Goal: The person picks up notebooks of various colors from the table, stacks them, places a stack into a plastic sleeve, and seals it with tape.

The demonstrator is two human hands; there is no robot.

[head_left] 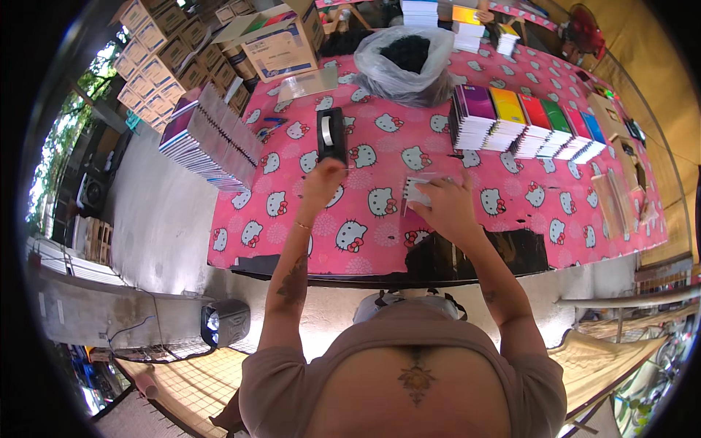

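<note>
My left hand (323, 184) is closed at the near end of a black tape dispenser (331, 146) with a pale roll in it. Its fingertips look pinched, but what they hold is too small to make out. My right hand (447, 208) grips a small, thin whitish notebook (416, 191) with dark binding loops along its left edge, close above the table. The fingers cover much of that notebook. Both hands are over the pink cat-patterned tablecloth (380, 241), with the right one further right and slightly nearer me.
Spiral notebooks stand in colourful stacks (515, 120) at right and a tall stack (212, 139) at left. Behind are a plastic bag (405, 66) with black contents and an open carton (285, 47). Blue pens (274, 124) lie left of the dispenser. Clear sheets (612, 204) stand far right.
</note>
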